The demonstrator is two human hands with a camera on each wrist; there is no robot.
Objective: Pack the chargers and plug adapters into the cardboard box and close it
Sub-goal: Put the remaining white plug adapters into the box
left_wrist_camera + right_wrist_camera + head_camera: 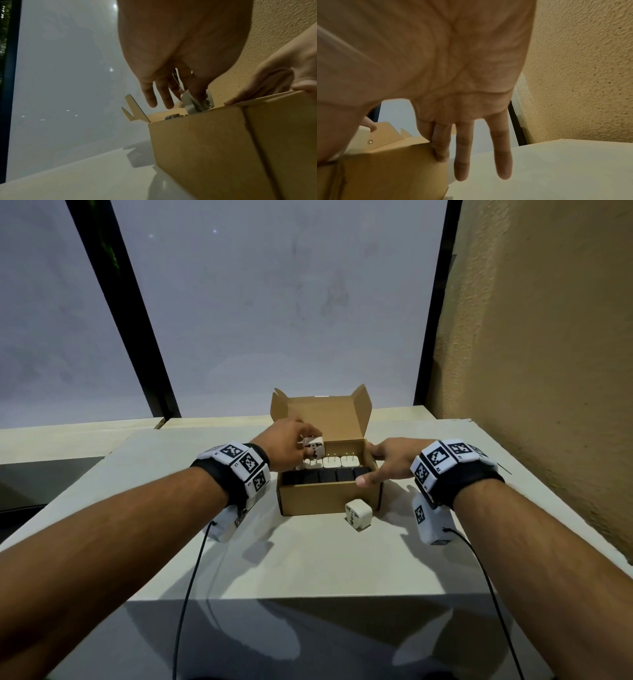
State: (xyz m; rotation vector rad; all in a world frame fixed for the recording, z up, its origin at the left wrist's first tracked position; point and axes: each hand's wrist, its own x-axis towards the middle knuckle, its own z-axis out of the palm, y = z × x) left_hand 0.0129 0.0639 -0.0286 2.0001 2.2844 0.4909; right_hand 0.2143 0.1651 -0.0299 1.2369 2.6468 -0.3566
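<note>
Holding a white cube-shaped plug adapter (314, 447) pinched between thumb and curled fingers, my left hand (286, 444) hangs over the back left part of the open brown cardboard box (329, 499). In the left wrist view the adapter (197, 103) sits just above the box's rim (195, 142), while two fingers (150, 97) of that hand point down loosely beside it.

My right hand (388, 458) rests on the box's right wall with its fingers spread and mostly straight; the thumb tip lies at the front right corner and the other fingers reach along the right edge. From the right wrist camera I see one fingertip (441, 151) pressed against the outside of the cardboard (388, 171), the other two hanging clear above the pale tabletop (556, 169).

Inside the box, a row of black rectangular chargers (327, 475) fills the front, and behind it stands a row of white chargers (332, 462) with thin metal prongs pointing up. The box lid (323, 416) stands upright at the back with its side flaps raised.

A second white cube-shaped adapter (358, 514) lies on the table just in front of the box, near its right front corner; whether it touches the cardboard I cannot tell. Both wrists carry black straps with white marker blocks (245, 465), and thin black cables (186, 594) trail toward me. A rough tan wall (548, 354) stands to the right.
</note>
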